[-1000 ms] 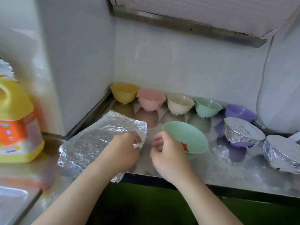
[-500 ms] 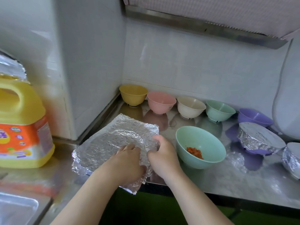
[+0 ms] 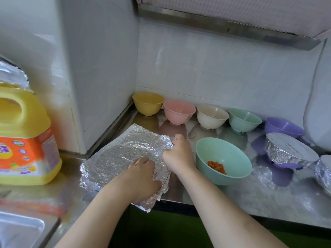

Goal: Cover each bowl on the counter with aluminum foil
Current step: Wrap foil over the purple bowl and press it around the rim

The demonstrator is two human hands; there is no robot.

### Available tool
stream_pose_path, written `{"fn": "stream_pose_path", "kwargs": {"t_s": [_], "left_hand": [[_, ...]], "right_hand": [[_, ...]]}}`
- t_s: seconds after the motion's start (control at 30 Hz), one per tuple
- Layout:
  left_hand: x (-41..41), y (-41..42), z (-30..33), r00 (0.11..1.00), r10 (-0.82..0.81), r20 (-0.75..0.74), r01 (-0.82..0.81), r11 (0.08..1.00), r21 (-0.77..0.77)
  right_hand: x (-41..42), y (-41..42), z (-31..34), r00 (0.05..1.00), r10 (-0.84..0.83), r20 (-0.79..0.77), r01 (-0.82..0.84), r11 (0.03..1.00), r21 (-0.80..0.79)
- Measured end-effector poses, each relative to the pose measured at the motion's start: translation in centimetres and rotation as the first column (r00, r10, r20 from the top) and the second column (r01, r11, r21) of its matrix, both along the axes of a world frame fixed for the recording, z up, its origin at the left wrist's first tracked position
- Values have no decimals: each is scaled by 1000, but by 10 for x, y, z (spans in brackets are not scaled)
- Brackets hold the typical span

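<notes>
Foil sheet [image 3: 121,156] lay flat on the desk [image 3: 232,203], just left of the green bowl [image 3: 223,161] holding orange bits. My left hand [image 3: 143,174] rested on its near right part, fingers loosely bent; couldn't tell if it gripped. My right hand [image 3: 177,153] pinched the far right corner. Judged it light, thin, crinkly, easy to tear: best held at the edges and corners, lifted level, no yanking.
</notes>
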State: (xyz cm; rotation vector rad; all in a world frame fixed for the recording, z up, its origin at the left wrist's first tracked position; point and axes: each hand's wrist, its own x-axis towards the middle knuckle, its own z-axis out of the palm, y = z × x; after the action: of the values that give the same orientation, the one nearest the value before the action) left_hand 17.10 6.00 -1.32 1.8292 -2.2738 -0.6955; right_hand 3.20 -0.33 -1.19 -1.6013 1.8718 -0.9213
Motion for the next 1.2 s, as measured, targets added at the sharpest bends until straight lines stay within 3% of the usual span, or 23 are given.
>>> {"fn": "stream_pose_path", "kwargs": {"t_s": [0.23,0.43,0.7,0.9,1.03,1.2], "left_hand": [[2,-1,0,1000,-3,-16,3,1000,8],[3,-2,0,993,68,-96,-71,997,-31],[6,1,32,920,201,-336,-290,926,-241],[17,9,57,894,241,-378,-365,880,-304],[5,8,62,819,325,-473,-459,865,-201],[-35,3,57,605,311,-733,-456,890,2]], "right_hand": [[2,3,2,991,-73,116,65,995,72],[1,17,13,999,29,43,-34,994,105],[-21,21,36,979,51,197,-26,991,-131],[-68,32,60,977,33,209,26,962,-272],[-115,53,75,968,29,248,30,973,-231],[-164,65,77,970,-18,241,52,989,-139]]}}
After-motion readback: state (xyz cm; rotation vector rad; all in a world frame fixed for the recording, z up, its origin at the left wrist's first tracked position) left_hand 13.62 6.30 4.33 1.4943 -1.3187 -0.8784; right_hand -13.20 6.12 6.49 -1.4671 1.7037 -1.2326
